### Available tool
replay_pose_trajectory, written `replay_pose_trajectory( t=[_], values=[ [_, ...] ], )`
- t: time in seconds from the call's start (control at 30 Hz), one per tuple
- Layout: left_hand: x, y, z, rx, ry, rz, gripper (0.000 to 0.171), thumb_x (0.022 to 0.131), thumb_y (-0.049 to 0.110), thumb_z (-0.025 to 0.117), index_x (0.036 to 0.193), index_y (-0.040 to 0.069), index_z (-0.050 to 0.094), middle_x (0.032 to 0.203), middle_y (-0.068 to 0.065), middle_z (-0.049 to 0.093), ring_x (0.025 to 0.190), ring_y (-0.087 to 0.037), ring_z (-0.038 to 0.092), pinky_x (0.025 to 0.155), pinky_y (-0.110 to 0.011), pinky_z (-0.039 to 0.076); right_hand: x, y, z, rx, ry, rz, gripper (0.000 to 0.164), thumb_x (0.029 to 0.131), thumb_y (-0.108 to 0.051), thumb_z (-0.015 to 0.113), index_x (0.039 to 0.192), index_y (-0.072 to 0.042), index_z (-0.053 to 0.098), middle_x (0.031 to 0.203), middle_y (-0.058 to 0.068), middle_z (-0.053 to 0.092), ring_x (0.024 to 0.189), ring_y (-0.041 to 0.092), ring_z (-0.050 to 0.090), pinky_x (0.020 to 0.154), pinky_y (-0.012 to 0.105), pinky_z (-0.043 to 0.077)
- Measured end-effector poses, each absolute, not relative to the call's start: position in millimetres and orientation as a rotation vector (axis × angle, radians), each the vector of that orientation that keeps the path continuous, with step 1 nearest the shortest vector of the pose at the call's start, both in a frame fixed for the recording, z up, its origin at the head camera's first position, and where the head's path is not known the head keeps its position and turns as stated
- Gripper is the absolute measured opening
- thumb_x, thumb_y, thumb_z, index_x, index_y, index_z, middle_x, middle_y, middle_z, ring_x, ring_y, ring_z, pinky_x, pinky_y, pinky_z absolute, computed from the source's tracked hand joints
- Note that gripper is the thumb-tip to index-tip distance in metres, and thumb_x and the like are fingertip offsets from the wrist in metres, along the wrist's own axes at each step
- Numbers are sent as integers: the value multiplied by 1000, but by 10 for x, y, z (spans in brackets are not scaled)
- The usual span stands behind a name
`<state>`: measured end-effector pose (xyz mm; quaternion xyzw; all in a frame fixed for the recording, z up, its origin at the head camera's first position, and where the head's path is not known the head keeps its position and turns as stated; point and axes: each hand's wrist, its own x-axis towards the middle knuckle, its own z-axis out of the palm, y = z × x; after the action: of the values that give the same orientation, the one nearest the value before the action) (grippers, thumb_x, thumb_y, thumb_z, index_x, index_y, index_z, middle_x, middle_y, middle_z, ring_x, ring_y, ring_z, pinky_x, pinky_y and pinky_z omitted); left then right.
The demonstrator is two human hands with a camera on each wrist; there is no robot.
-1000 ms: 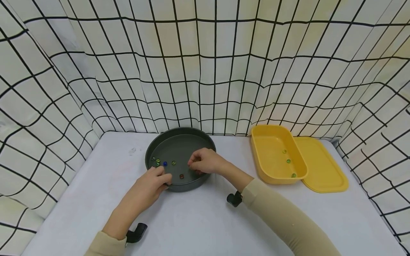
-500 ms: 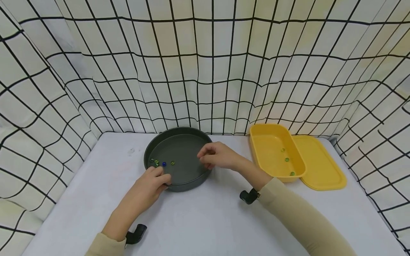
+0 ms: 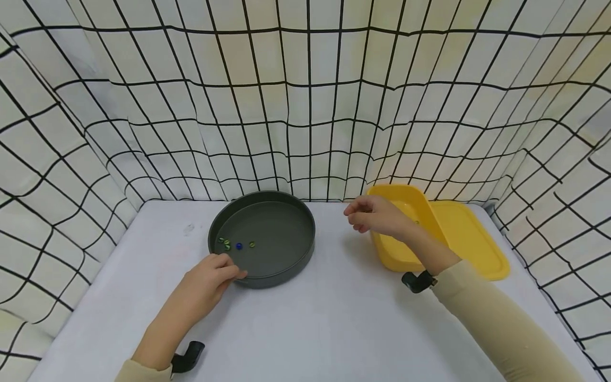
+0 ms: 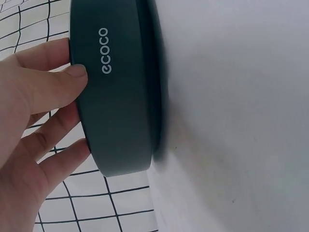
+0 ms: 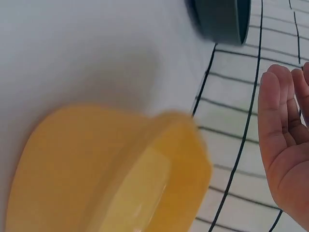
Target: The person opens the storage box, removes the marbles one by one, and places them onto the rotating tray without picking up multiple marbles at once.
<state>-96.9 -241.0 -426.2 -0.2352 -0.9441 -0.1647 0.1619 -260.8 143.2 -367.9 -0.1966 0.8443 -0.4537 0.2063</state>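
Observation:
My left hand [image 3: 205, 281] pinches the near rim of a round dark grey-green pan [image 3: 272, 223], thumb outside, as the left wrist view shows. In the pan's left part lie several greenish glass marbles [image 3: 227, 244] and one blue marble [image 3: 239, 246]. My right hand [image 3: 379, 216] is in the air between the pan and a yellow rectangular container [image 3: 392, 257], near its left rim. Its thumb and fingers come close together. No marble shows between them in the head or right wrist view. The right arm hides much of the container's inside.
A yellow lid [image 3: 477, 233] lies flat right of the container, partly beneath it. White cloth [image 3: 305, 329] covers the table. Black netting over white panels [image 3: 310, 106] encloses the back and sides.
My right hand has left the pan and moved right toward the yellow container. The reddish marble near the pan's front is no longer visible. My left hand keeps its hold on the rim.

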Motion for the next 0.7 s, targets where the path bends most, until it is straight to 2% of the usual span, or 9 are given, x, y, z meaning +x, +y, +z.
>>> replay_pose_trajectory(
  t=[0.37,0.6,0.7],
  values=[
    [-966,-2406,-4260,-653,-2719,-517,29,77,-4,81,87,23,75,85,13,56,81,-7,53,69,-25,51,-2746,2011,-3752,-489,2533,-965,22,100,-16,56,115,-2,62,100,14,63,85,26,60,78,35,55],
    [-978,-2389,-4281,-677,-2688,-513,29,76,-3,83,86,22,74,83,14,54,78,-6,49,66,-22,49,-2811,2298,-3764,-412,2677,-656,23,99,-16,54,114,-4,65,103,13,66,83,23,60,71,31,53],
    [-985,-2385,-4292,-683,-2671,-501,28,75,-1,84,85,22,73,83,14,54,78,-5,48,66,-22,48,-2838,2374,-3783,-420,2722,-500,25,96,-14,55,115,-3,67,109,15,67,86,25,60,81,41,54]
  ],
)
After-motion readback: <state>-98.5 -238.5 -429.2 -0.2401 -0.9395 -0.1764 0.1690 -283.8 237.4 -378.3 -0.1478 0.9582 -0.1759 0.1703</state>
